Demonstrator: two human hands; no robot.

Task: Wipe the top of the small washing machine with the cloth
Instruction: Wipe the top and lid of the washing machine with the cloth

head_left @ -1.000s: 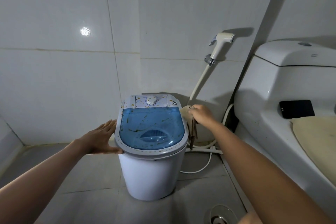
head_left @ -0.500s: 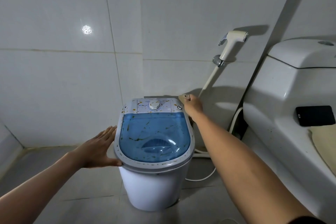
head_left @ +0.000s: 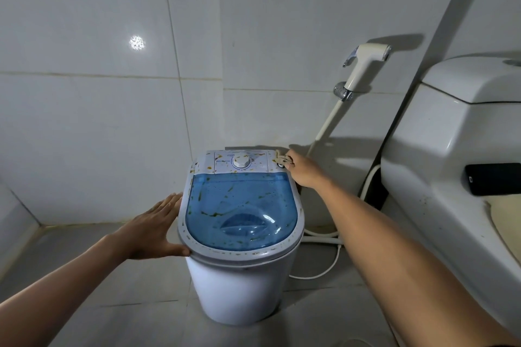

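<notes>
Cloth (head_left: pixel 282 161) bunched in right hand (head_left: pixel 303 172) at washing machine (head_left: pixel 242 217) back-right corner beside dial (head_left: pixel 241 162), left hand (head_left: pixel 153 229) open flat bracing rim; risk: wad smears orange-brown specks across blue lid (head_left: pixel 242 205), or light tub shifts if brace slips.

Washing machine (head_left: pixel 242 234) on the floor (head_left: pixel 112 313), walls behind.
Toilet (head_left: pixel 451 163) right of it; spray hose (head_left: pixel 363 65) on the wall between them.
</notes>
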